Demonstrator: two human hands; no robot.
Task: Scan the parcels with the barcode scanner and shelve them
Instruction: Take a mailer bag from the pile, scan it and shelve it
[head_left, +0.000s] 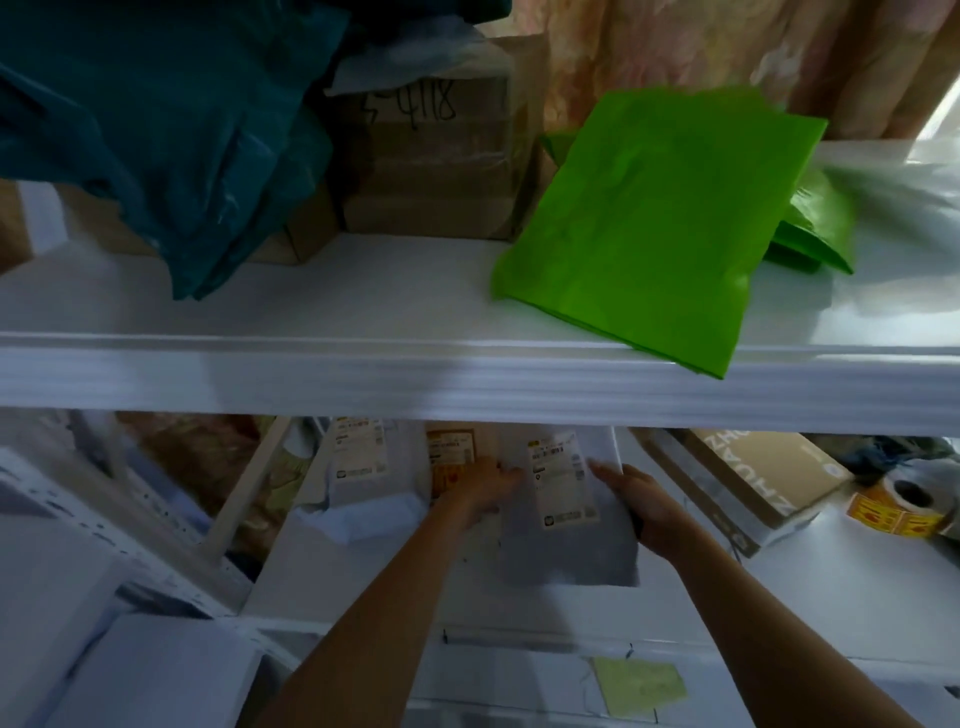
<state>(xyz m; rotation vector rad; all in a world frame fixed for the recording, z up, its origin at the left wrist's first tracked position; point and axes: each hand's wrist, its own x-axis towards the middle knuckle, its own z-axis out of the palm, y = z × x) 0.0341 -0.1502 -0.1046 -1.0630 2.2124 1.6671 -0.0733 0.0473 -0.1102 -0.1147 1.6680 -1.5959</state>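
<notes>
White shelf (467, 384), box (436, 156) marked "8118"

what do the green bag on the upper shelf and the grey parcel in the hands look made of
The green bag looks like thin plastic film: flat, faintly glossy, softly creased, one corner drooping over the shelf edge. The grey parcel, held between the left hand and right hand, seems a matte poly mailer, limp and wrinkled, with a white paper label stuck on. Blur leaves both uncertain.
</notes>
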